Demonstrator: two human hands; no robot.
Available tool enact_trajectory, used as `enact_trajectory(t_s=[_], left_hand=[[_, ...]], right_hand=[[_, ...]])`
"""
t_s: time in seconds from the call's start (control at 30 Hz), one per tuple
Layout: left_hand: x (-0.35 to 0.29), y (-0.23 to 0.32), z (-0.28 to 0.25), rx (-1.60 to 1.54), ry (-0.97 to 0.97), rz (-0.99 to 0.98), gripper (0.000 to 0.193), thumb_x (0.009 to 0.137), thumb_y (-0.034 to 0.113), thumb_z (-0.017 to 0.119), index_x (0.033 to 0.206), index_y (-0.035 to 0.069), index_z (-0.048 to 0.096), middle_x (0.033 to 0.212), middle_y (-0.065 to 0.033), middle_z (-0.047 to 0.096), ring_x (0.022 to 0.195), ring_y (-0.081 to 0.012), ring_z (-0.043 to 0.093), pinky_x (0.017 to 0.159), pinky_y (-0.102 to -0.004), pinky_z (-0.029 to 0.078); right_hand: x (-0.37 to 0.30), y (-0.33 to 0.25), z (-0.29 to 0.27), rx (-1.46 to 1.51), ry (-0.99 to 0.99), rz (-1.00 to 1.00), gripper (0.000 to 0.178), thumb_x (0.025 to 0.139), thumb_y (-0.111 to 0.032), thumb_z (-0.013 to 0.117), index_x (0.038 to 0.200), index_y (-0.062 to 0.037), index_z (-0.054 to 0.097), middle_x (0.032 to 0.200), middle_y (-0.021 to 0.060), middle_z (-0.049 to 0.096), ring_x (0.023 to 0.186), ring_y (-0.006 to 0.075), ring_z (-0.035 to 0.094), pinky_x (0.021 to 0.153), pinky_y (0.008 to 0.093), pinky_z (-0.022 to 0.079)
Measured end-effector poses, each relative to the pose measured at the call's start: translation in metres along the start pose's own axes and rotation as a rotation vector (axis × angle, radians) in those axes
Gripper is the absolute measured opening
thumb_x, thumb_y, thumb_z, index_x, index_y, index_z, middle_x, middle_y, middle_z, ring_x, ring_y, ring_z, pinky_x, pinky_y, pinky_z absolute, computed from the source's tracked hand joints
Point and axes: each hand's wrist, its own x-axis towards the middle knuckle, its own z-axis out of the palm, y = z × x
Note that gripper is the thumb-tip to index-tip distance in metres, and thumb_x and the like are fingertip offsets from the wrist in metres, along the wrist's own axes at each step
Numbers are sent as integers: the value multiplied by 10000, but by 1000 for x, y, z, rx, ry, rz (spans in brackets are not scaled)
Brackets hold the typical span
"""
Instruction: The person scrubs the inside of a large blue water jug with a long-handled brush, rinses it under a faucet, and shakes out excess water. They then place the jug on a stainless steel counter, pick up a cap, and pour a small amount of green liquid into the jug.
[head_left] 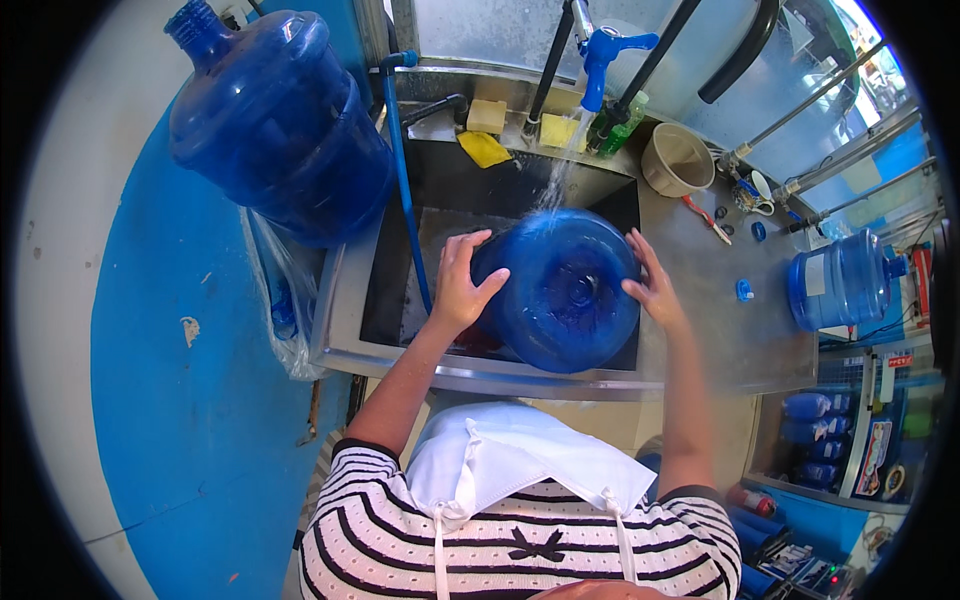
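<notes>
A large translucent blue water jug [565, 325] lies in the metal sink with its round base turned up toward me. My left hand [463, 285] is against its left side, thumb and fingers apart. On the opposite side my right hand [655, 285] touches the jug's edge with curved fingers, so the jug is held between both palms. Water runs from a tap with a blue handle [600, 65] and splashes on the jug's far side. The jug's neck is hidden. A blue hose [405, 190] hangs into the sink [385, 300] left of my left hand.
Another big blue jug [275, 125] stands at the sink's left. Behind the sink are a yellow cloth [484, 149], a sponge [487, 116] and a green bottle [625, 125]. Rightward are a beige bucket [677, 160], a red-handled brush [706, 219], a blue cap [743, 290] and a smaller jug [840, 280].
</notes>
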Motion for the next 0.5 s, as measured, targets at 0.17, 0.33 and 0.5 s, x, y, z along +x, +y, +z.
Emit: enact_trajectory(t_s=[0.17,0.33,0.5], left_hand=[[14,-10,-3,80,-25,-68,711,786,316,780,1408,139,484,1332,-231,483,1276,-391,449,1081,-458,368],[24,-81,-38,-135,107,-288,725,811,318,767,1453,175,462,1340,-227,506,1244,-365,506,1076,-426,385],[40,-145,-48,-199,176,-290,672,849,334,729,1450,168,479,1330,-226,540,1214,-354,543,1063,-403,394]], right_hand=[[73,-43,36,-550,103,225,677,785,-352,809,1362,-105,555,1142,159,670,958,284,664,885,403,519],[126,-88,47,50,99,39,594,862,-268,752,1375,-55,540,1113,120,678,1016,195,646,887,342,520],[169,-177,7,567,364,-401,691,881,-157,690,1497,-66,388,1351,138,512,1172,230,555,992,356,471]])
